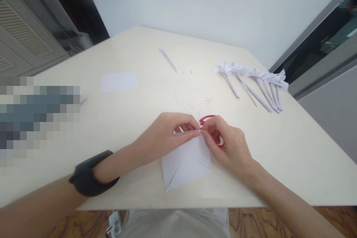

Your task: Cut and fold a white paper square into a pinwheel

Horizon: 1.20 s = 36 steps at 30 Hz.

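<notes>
A sheet of white paper (185, 163) with diagonal folds hangs from my fingers over the near part of the table. My left hand (174, 130) pinches its upper edge between thumb and fingers. Right beside it, my right hand (223, 137) pinches the same edge near the corner, the fingertips of both hands almost touching. Red-handled scissors (208, 119) lie on the table behind my right hand, which covers much of them. Small paper scraps (206, 99) are scattered just beyond my hands.
Several white paper flowers with rolled stems (251, 76) lie in a row at the right. Thin paper sticks (168, 60) rest at the back, and a flat paper piece (119, 82) lies left of them. The table (292, 156) meets a wall behind. A blurred-out object (36, 108) is at the left.
</notes>
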Each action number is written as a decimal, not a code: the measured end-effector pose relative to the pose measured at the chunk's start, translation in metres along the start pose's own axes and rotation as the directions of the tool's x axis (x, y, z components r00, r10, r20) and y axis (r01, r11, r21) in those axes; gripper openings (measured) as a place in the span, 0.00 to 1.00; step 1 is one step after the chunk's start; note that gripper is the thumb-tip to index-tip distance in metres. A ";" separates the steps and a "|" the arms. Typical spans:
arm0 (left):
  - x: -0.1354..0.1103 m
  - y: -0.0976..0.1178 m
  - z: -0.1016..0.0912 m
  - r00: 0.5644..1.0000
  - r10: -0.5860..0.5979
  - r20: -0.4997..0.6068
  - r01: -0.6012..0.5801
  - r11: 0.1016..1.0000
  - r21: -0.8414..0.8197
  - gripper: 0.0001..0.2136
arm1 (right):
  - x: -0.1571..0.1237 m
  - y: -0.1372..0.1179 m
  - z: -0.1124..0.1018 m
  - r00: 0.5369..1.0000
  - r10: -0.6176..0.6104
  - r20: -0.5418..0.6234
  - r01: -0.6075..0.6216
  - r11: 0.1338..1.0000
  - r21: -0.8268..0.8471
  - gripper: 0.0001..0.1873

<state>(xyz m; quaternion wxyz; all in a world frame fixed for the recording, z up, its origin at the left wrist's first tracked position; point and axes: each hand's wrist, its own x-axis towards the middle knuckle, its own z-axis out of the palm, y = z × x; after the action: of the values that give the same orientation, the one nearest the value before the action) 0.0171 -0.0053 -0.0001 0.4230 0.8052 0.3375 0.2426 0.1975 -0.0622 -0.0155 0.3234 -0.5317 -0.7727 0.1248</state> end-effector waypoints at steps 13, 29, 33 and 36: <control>-0.001 0.000 0.001 1.000 -0.006 -0.007 0.006 1.000 0.009 0.08 | 0.000 0.000 0.002 1.000 -0.001 0.015 0.001 1.000 -0.006 0.03; -0.001 -0.001 0.001 1.000 0.000 0.005 0.000 1.000 0.018 0.07 | 0.001 0.001 0.002 0.999 -0.005 0.033 0.006 1.000 -0.001 0.03; -0.001 -0.001 0.001 1.000 -0.011 0.005 0.010 1.000 0.020 0.07 | 0.000 0.000 0.002 0.999 -0.008 0.033 0.008 1.000 0.002 0.04; 0.000 0.000 0.001 1.000 -0.015 0.001 0.014 1.000 0.020 0.07 | 0.000 0.000 0.002 0.999 -0.006 0.034 0.006 1.000 0.006 0.04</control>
<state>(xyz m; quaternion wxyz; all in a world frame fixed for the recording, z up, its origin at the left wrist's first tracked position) 0.0179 -0.0062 -0.0011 0.4169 0.8070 0.3455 0.2358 0.1965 -0.0622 -0.0172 0.3120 -0.5263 -0.7794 0.1351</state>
